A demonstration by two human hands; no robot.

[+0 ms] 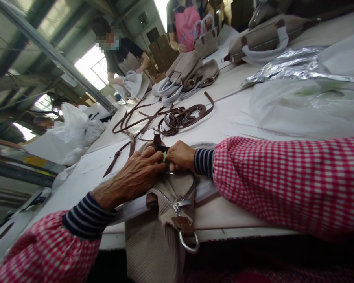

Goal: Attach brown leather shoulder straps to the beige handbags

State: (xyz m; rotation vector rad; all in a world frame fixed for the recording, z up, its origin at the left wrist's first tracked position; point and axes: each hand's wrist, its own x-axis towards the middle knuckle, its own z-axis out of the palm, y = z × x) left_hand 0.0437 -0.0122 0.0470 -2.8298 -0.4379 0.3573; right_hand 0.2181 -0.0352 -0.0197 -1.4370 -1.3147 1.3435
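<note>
Draped over the near table edge, a beige ribbed-fabric handbag (153, 236) with a silver zipper, a brown leather tab and a metal ring is seen hanging partly off the white worktable (233, 114). Its upper end is lain upon by the left hand (135, 177), whose fingers are curled and pressed together at the tips. Fingertip to fingertip with it, the right hand (180, 155) is closed in a pinch. A small green tag (164, 156) and a dark strap end (160, 148) are held between the two hands, just above the bag's open zipper. Both arms are covered by red-and-white checked sleeves over striped navy cuffs. Beyond the hands, a coil of brown leather straps (179, 116) is laid on the table, then a pile of similar beige bags (188, 72). Crinkled silvery plastic wrap (295, 65) is spread at the right. Other people are seen working at the far end.
</note>
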